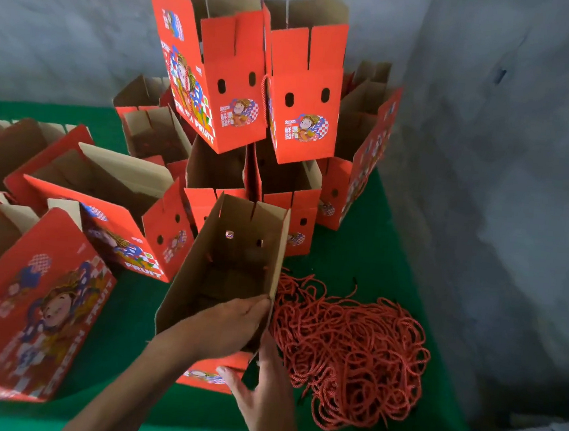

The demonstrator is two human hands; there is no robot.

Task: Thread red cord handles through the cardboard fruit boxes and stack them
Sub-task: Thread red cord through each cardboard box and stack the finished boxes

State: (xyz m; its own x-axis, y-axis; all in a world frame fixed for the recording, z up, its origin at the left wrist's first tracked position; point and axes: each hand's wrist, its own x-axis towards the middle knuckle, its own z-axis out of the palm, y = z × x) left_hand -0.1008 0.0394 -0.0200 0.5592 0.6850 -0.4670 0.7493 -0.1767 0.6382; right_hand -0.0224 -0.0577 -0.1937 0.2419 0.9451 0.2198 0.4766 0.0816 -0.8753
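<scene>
Now the left grip (pixel 233 317) reaches inside the open box (pixel 234 262).

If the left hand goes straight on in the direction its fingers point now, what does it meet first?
The left hand lies inside the open box, fingers pointing right. It would probably meet the box's right inner wall first; the fingertips look almost at it already, though depth is unclear.

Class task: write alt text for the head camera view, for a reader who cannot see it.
Two hands hold an open cardboard fruit box on a green table: the left hand reaches inside, and the right hand is at its near outer edge. A heap of red cords lies to its right, with red printed boxes stacked behind.
</scene>
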